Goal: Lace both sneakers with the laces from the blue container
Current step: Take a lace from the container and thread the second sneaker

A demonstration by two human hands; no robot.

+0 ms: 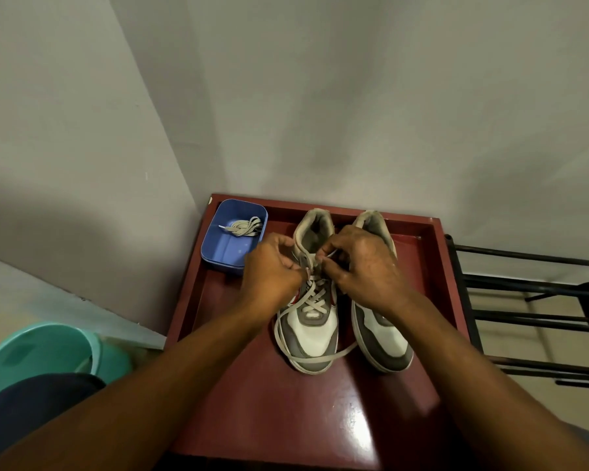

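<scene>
Grey-white sneaker (315, 338), heel toward wall (354, 113)

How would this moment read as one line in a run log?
step: lacing left-side sneaker | left hand: pinches lace | right hand: pinches lace | second lace: bundled in blue container

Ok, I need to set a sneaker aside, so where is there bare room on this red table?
Bare: the near end of the red table, in front of the toes of the left sneaker and right sneaker; also the strip between the blue container and the near edge. Crowded: the far end, where left hand and right hand pinch the lace.
</scene>
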